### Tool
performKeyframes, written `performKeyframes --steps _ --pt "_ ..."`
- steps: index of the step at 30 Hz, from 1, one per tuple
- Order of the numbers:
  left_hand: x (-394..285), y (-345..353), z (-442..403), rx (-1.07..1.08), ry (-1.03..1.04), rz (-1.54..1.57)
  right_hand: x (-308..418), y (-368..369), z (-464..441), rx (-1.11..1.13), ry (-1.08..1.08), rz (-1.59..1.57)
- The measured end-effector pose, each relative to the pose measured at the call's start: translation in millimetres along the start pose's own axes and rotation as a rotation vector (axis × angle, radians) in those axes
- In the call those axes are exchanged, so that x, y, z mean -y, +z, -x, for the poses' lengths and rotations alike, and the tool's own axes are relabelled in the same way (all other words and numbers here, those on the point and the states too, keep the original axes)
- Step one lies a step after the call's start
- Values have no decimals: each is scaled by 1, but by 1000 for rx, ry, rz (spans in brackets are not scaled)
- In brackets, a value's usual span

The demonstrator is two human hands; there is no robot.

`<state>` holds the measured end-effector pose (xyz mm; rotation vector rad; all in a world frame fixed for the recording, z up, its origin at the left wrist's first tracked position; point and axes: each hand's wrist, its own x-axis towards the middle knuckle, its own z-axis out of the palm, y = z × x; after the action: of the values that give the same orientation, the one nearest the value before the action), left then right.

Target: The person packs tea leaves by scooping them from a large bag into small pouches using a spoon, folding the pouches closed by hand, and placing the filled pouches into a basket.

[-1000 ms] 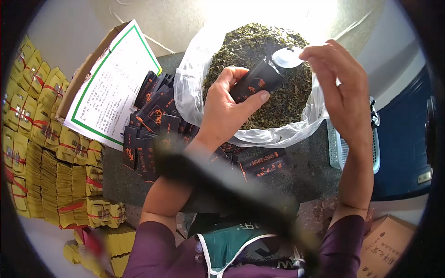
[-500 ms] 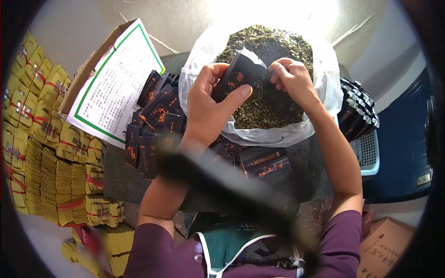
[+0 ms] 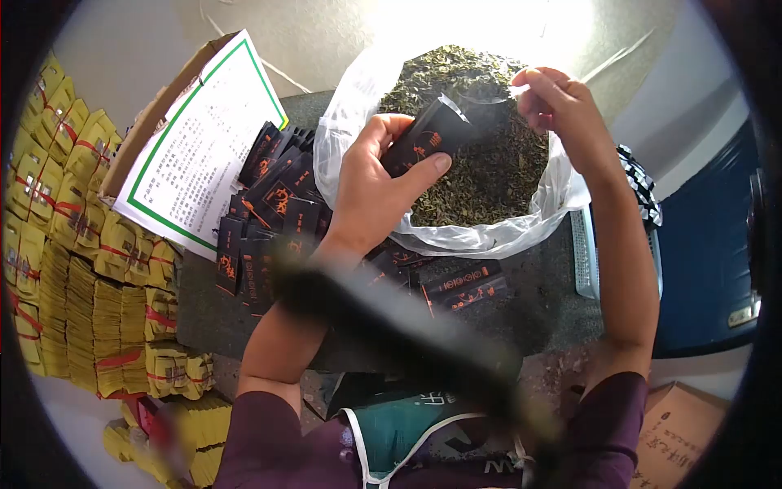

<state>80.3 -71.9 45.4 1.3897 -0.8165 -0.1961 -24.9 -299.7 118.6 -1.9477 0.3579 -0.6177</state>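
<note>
My left hand (image 3: 379,183) is closed around a black packet (image 3: 419,145) with orange lettering. The packet is tilted, and its silvery upper end shows at the top. Beneath it is a clear plastic bag (image 3: 346,106) full of dried, greenish-brown leaves (image 3: 489,183). My right hand (image 3: 558,102) is raised over the right side of the bag, apart from the packet. Its fingers are curled together, and what they hold, if anything, cannot be made out.
Many black packets (image 3: 281,196) lie left of the bag, by a printed sheet (image 3: 199,147) on a cardboard box. Yellow packets (image 3: 69,318) are stacked farther left. A light-blue basket (image 3: 585,257) holds more black packets at right. A blurred dark object (image 3: 399,334) crosses the foreground.
My right hand has moved away from the packet's upper end, to the right and upward. The packet remains in my left hand, which has shifted only slightly.
</note>
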Motion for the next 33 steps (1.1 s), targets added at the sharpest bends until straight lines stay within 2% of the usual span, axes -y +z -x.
performKeyframes --steps 6,11,13,15,17,18,20,24,26,27,30,33 --pt "3 12 -7 41 29 -25 21 -18 12 191 -53 81" --pt "-15 29 -8 173 -8 -185 24 10 21 314 -39 176" --pt "-10 31 -7 136 19 -145 29 11 21 300 -158 229" --pt "-2 33 -7 129 25 -50 34 9 23 298 -154 241" --pt "4 35 -6 114 26 46 36 6 24 242 -408 296" --pt "5 36 -7 103 3 120 41 6 26 246 -409 297" --pt "5 38 -7 95 -19 195 57 6 32 152 -629 570" --pt "-6 35 -4 121 -62 307 75 -2 41 103 -729 758" --pt "-7 32 -7 127 -81 343 77 -13 43 -59 -865 873" --pt "-4 31 -12 107 -86 358 75 -16 44 -56 -865 871" --pt "0 29 -13 107 -89 381 68 -23 40 -114 -652 752" --pt "-6 32 -6 161 -80 407 49 -24 31 -63 -732 784"
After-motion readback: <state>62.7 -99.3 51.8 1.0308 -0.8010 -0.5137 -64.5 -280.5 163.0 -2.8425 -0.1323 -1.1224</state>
